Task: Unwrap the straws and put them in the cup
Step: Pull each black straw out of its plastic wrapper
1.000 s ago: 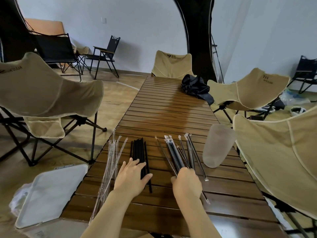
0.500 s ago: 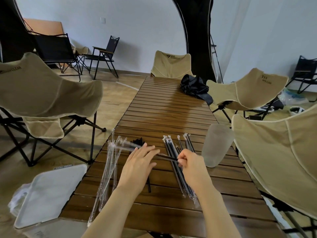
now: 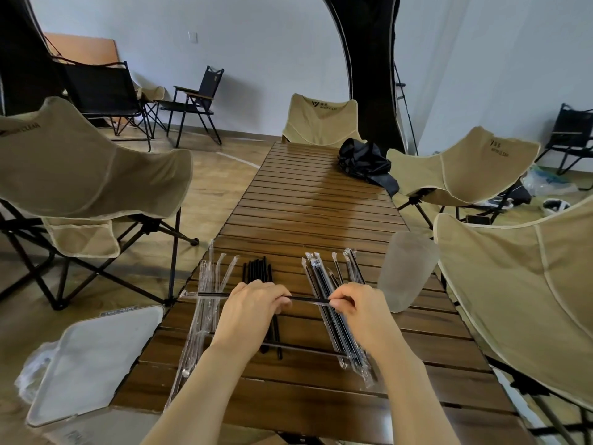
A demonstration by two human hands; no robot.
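Both hands hold one straw (image 3: pixel 308 298) just above the table (image 3: pixel 308 200). Its long axis lies crosswise, from 9 o'clock to 3 o'clock, almost level. The left hand (image 3: pixel 253 303) has its fingers curled over the straw near its middle. The right hand (image 3: pixel 353 303) pinches the 3 o'clock end between thumb and forefinger. The 9 o'clock end sticks out past the left hand, still in clear wrap, and clear wrap also shows at the right-hand pinch.

The frosted cup (image 3: pixel 406 271) stands mouth up at 2 o'clock from the right hand, near the table's edge and apart from the straw.

Under the left hand lie bare straws (image 3: pixel 258 271), side by side, pointing 12 to 6. Under the right hand lie wrapped straws (image 3: pixel 324 284), pointing about 11 to 5. At 9 o'clock from the left hand are clear wrappers (image 3: pixel 208 284), running roughly 1 to 7 along the table's edge.

A black bag (image 3: pixel 365 162) sits on the far end of the table at 1 o'clock. Tan chairs (image 3: pixel 96 175) stand round the table, and a pale tray (image 3: pixel 93 358) lies low at 8 o'clock, off the table.
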